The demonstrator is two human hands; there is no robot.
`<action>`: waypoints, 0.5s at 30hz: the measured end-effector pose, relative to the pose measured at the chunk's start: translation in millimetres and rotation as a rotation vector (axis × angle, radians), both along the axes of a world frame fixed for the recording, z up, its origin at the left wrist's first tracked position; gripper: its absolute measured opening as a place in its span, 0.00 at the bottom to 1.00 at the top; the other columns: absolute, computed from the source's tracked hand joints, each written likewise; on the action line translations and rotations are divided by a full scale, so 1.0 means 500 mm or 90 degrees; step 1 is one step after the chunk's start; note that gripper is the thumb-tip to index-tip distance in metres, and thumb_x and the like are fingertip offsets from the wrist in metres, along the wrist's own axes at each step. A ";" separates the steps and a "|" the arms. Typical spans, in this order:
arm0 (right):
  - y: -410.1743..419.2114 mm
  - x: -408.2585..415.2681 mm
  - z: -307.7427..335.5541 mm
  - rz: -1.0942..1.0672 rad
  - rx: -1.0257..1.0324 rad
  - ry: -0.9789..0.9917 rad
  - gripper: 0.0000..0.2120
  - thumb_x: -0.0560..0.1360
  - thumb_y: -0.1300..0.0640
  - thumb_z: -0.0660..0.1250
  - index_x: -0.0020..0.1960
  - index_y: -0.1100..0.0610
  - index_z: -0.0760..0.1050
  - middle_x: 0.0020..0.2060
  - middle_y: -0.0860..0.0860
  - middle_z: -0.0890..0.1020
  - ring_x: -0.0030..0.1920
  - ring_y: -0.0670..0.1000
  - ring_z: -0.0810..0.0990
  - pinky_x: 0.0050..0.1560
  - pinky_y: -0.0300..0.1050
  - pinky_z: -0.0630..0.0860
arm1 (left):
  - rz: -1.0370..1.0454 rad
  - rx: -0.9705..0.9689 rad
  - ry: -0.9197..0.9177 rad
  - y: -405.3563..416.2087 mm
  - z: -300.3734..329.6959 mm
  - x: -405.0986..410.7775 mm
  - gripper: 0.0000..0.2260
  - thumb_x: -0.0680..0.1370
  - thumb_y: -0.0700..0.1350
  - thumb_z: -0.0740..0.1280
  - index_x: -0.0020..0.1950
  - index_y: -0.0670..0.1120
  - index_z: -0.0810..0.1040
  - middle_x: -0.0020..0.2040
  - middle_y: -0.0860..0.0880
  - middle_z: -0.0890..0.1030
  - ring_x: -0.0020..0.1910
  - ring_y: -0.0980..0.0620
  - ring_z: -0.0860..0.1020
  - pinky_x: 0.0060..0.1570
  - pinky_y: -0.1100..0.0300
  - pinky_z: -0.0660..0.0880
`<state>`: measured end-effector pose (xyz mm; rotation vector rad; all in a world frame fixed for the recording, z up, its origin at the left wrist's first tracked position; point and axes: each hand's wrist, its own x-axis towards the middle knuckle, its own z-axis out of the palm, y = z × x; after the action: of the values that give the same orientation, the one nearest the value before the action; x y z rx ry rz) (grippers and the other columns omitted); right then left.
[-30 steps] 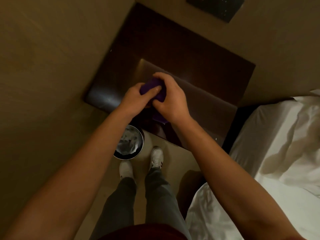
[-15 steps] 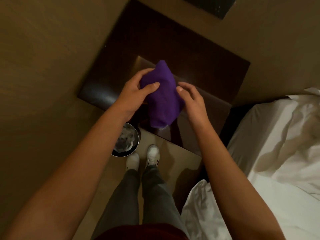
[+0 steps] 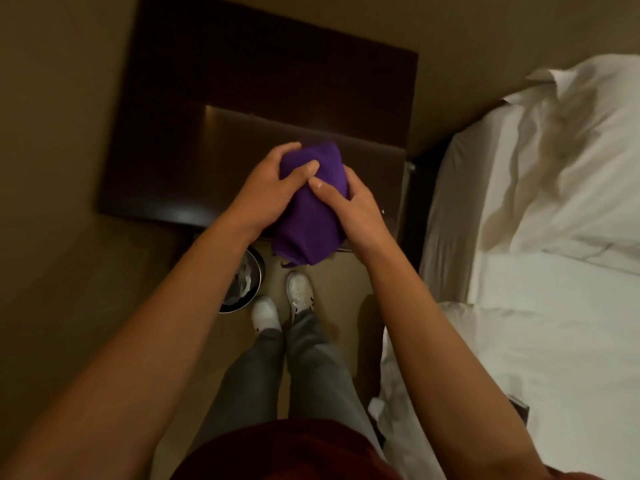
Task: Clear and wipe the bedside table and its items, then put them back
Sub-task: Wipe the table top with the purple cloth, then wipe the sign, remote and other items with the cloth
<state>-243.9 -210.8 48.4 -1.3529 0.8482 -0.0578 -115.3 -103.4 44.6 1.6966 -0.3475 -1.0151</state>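
Nearest to the camera are the person's grey trousers and two white shoes (image 3: 281, 306) on the floor, with a small bin (image 3: 242, 289) just beside the left foot and the white bed (image 3: 540, 258) along the right side. Above the shoes, both hands are close together and closed around a purple cloth (image 3: 311, 209): the left hand (image 3: 270, 192) grips its upper part with the thumb pressed on the front, and the right hand (image 3: 353, 209) holds its right side, the thumb also on the fabric. The cloth hangs bunched in the air, over the front edge of the dark worktop (image 3: 263, 84), not touching it. No items are visible on the worktop. It seems the person is folding or gathering the cloth for wiping. The next move probably needs one hand to press the cloth flat on the surface and sweep it across.
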 end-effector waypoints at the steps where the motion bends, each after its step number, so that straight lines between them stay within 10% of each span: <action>1: 0.001 -0.020 0.001 -0.024 -0.014 0.007 0.24 0.75 0.46 0.75 0.68 0.50 0.75 0.61 0.49 0.83 0.58 0.49 0.84 0.62 0.55 0.81 | -0.019 0.017 -0.020 -0.006 -0.001 -0.015 0.28 0.73 0.62 0.71 0.70 0.53 0.74 0.65 0.53 0.80 0.62 0.57 0.79 0.63 0.57 0.76; 8: 0.019 -0.201 -0.009 -0.248 0.013 0.021 0.15 0.74 0.37 0.72 0.57 0.42 0.81 0.53 0.47 0.86 0.53 0.48 0.86 0.55 0.50 0.84 | -0.142 0.022 -0.018 -0.027 0.007 -0.174 0.12 0.75 0.64 0.70 0.55 0.62 0.79 0.51 0.60 0.83 0.50 0.64 0.82 0.45 0.63 0.80; 15: 0.048 -0.403 -0.064 -0.614 0.242 -0.073 0.25 0.72 0.40 0.73 0.59 0.58 0.83 0.56 0.62 0.84 0.58 0.61 0.82 0.69 0.67 0.75 | -0.246 -0.001 0.170 -0.035 -0.024 -0.414 0.18 0.76 0.62 0.70 0.64 0.59 0.75 0.63 0.56 0.82 0.63 0.58 0.81 0.63 0.54 0.78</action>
<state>-445.4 -186.6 16.2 -0.4917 1.2717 -0.6795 -322.5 -121.1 32.4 1.4979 -0.5105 -1.5056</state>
